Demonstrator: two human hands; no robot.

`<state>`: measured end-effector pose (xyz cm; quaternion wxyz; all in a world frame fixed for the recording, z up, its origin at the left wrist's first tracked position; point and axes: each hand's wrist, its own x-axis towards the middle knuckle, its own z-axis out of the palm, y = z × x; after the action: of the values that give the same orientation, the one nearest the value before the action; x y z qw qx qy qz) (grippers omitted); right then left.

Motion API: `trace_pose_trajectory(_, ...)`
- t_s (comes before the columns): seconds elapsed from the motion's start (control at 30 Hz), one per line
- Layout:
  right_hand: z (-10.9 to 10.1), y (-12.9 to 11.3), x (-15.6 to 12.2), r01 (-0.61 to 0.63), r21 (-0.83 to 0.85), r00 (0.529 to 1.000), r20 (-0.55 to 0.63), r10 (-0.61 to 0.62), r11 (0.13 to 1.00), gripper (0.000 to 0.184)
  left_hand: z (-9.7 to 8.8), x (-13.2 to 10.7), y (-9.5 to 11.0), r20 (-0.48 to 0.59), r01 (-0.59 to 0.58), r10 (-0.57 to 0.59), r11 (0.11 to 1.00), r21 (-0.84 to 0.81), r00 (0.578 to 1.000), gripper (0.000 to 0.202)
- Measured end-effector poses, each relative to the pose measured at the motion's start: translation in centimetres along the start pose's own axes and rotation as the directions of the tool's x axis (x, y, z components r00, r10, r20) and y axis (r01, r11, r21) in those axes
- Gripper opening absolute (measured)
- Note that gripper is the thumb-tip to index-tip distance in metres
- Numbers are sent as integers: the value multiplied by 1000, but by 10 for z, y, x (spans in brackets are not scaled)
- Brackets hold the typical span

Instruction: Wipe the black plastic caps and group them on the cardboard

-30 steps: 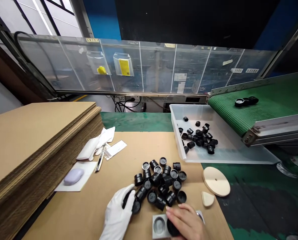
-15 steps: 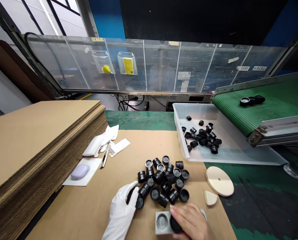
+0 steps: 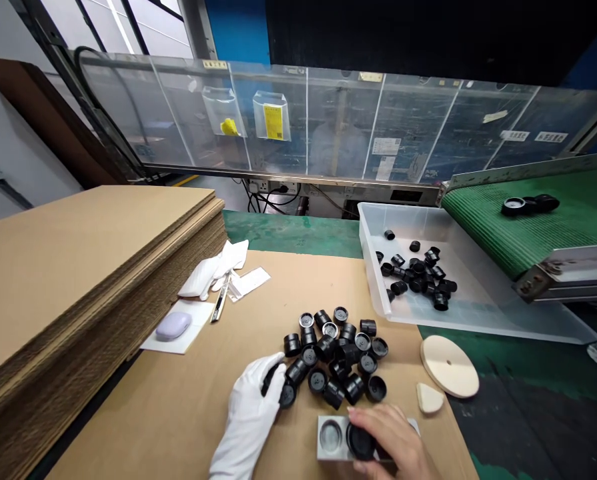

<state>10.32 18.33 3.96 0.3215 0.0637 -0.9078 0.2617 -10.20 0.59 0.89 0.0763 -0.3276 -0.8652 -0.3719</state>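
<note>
Left hand [image 3: 251, 417], in a white fabric glove, is closed on a round black plastic cap [image 3: 287, 395] beside a loose pile of black caps [image 3: 335, 357] on the tan cardboard-topped bench [image 3: 128, 433]. Bare right hand [image 3: 393, 440] presses another black cap [image 3: 361, 442] onto a silver metal block [image 3: 331, 437].

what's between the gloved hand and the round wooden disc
In the head view, a loose pile of black caps lies between the white-gloved left hand and the round wooden disc.
</note>
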Motion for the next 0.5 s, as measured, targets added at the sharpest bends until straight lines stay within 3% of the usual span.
trace_pose_trajectory(0.5,-10,-5,13,97,-87,994,67,-91,991,31,-4,1,8,15,24,-24,999,-21,1000,29)
